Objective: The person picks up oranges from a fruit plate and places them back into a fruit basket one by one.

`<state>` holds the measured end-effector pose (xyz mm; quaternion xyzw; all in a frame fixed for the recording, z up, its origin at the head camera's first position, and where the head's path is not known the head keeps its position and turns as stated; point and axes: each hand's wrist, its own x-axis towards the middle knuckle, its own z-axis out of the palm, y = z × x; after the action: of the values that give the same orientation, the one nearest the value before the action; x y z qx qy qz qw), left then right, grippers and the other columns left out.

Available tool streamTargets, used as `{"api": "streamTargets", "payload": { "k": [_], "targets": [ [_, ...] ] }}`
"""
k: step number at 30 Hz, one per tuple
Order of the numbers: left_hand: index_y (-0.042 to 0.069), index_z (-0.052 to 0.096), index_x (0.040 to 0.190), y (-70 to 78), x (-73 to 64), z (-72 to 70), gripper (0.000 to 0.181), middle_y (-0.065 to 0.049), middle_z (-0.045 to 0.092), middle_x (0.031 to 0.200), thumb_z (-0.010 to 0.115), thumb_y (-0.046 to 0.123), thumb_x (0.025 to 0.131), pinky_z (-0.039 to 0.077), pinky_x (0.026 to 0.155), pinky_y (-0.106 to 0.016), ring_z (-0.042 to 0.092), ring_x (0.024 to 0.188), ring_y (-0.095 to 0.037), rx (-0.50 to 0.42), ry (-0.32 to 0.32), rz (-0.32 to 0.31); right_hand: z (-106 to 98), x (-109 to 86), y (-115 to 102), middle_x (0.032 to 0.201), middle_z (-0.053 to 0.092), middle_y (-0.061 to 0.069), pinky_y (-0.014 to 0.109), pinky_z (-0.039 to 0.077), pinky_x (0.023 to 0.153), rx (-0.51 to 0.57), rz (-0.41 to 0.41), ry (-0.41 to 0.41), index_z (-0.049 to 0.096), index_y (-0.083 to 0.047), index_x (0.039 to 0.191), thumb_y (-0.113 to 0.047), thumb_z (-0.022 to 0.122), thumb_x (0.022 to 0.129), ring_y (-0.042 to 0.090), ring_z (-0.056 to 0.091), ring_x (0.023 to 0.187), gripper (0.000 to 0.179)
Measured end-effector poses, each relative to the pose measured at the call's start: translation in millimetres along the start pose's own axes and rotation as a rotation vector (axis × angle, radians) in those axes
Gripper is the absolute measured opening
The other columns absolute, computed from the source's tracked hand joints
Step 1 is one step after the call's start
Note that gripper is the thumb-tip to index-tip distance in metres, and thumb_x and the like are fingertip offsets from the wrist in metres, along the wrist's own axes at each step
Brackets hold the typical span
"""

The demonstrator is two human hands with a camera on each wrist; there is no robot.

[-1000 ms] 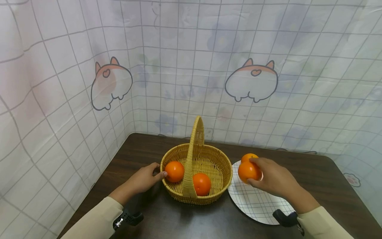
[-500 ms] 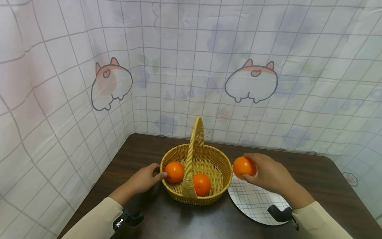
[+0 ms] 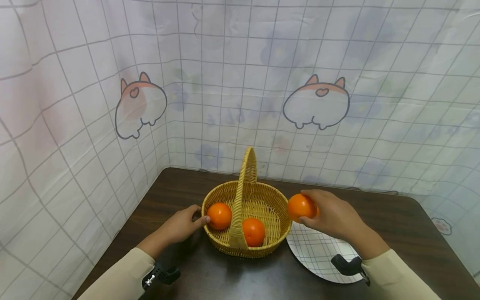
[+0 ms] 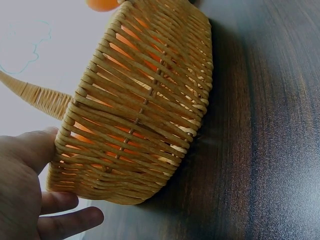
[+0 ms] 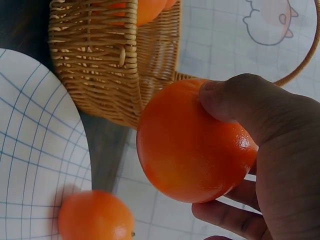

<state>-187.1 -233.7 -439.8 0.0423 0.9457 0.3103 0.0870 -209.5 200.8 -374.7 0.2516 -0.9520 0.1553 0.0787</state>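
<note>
Fingers [image 5: 227,217] of a person's right hand [image 3: 333,212] grip a glossy orange fruit [image 5: 190,145], parted only as far as the fruit is wide, with the thumb [image 5: 215,100] pressed on the opposite side. The held fruit is beside the right side of a round woven basket [image 3: 268,193]; whether it touches the rim cannot be told from these angles. The left hand [image 3: 183,223] pinches the basket's left rim, its thumb laid over the edge and other fingers extending along the outside of the wicker wall.

Inside the basket, two more fruits rest on either side of the tall arched handle [image 3: 237,208]: one at left [image 3: 218,216], near the left thumb, and one to the right [image 3: 253,232], close to the front wall. A white plate [image 3: 322,254] with a grid of thin lines sits just right of the basket on a dark wood-grain desk [image 3: 240,277]. A fourth fruit [image 5: 95,217] lies on the plate, near its edge, seen clearly from the right wrist.

Cream sleeves [image 3: 116,275] cover both forearms, and black devices [image 3: 161,275] are strapped at the wrists. Behind the desk hangs a pale checked cloth [image 3: 225,83] printed with cartoon animals [image 3: 316,104].
</note>
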Motion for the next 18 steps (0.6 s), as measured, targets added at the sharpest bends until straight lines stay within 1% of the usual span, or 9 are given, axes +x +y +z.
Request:
{"api": "streamTargets", "payload": {
  "k": [12, 18],
  "targets": [
    [0.004, 0.056, 0.136, -0.2, 0.3, 0.1, 0.060, -0.015, 0.065, 0.130, 0.060, 0.053, 0.101, 0.048, 0.098, -0.059, 0.062, 0.118, -0.034, -0.003, -0.001, 0.003, 5.3, 7.3, -9.0, 0.134, 0.064, 0.010, 0.048, 0.056, 0.076, 0.001, -0.020, -0.004, 0.060, -0.012, 0.141, -0.044, 0.085, 0.081, 0.031, 0.063, 0.112, 0.073],
    [0.004, 0.057, 0.135, -0.9, 0.7, 0.5, 0.059, -0.015, 0.066, 0.128, 0.060, 0.053, 0.101, 0.048, 0.097, -0.059, 0.062, 0.117, -0.034, -0.004, 0.001, 0.003, 8.9, 11.3, -14.0, 0.134, 0.064, 0.011, 0.049, 0.056, 0.076, 0.005, -0.036, -0.002, 0.060, -0.012, 0.140, -0.043, 0.084, 0.081, 0.031, 0.063, 0.109, 0.071]
  ]
}}
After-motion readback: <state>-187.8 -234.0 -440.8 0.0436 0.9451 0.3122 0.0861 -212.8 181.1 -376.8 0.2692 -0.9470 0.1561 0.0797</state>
